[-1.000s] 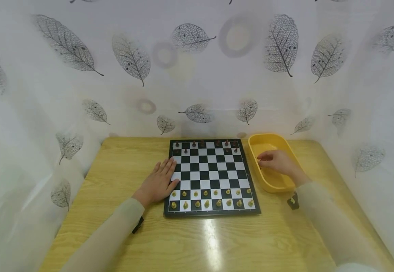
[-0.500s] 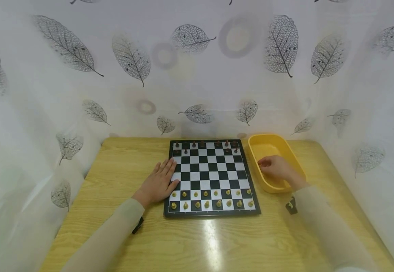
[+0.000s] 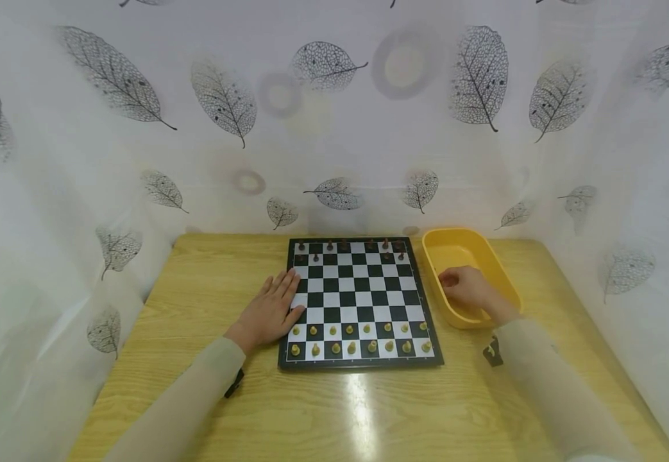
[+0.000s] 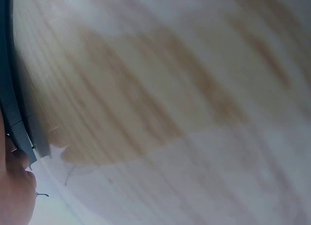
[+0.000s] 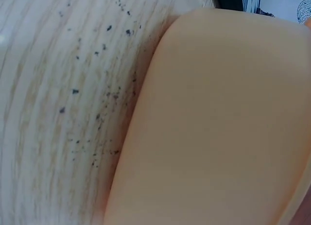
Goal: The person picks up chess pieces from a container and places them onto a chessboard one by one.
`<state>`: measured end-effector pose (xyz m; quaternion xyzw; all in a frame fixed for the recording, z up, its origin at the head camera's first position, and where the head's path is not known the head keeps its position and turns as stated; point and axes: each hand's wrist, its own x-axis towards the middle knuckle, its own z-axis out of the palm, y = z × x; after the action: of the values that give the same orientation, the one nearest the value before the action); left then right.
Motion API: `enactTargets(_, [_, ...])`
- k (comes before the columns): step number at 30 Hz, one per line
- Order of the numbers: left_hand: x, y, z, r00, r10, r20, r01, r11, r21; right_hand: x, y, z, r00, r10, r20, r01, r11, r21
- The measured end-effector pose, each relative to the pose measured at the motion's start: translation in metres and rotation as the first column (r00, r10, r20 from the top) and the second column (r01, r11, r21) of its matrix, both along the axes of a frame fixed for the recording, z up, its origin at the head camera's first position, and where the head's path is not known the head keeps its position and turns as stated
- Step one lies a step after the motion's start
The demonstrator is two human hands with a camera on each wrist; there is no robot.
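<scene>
My left hand [image 3: 267, 311] rests flat on the left edge of a black-and-white chessboard [image 3: 363, 298], fingers extended. My right hand [image 3: 468, 287] reaches down inside a yellow plastic tray [image 3: 501, 269] to the right of the board. Its fingers bend toward the tray's left side; whether they hold anything is hidden. Yellow chess pieces [image 3: 372, 346] fill the two near rows. Dark red chess pieces [image 3: 330, 246] stand on the two far rows, with gaps between them. In the right wrist view, the outer wall of the tray [image 5: 209, 113] covers most of the picture.
The wooden table [image 3: 288, 410] carries the board and tray. A white curtain with leaf prints [image 3: 334, 141] hangs behind and at both sides. Small dark specks [image 5: 116, 96] mark the tabletop beside the tray in the right wrist view.
My right hand has sunk slightly lower and nearer in the tray, and its fingers have curled more out of sight. The left hand and the pieces on the board stay put.
</scene>
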<state>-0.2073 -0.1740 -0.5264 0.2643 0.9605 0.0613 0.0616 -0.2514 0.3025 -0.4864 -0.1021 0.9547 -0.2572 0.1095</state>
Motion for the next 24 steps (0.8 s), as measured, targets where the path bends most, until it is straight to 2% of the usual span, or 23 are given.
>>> enactTargets(16, [-0.001,-0.001,-0.003,1.0,0.004,-0.007,-0.004,1.0,-0.001,-0.002,0.006,0.0,0.999,-0.034,0.016,0.035,0.998,-0.061])
enactTargets(24, [-0.002,-0.002,-0.006,1.0,0.003,-0.004,-0.003,1.0,-0.003,-0.002,0.013,0.003,1.0,0.011,0.008,-0.011,0.999,-0.045])
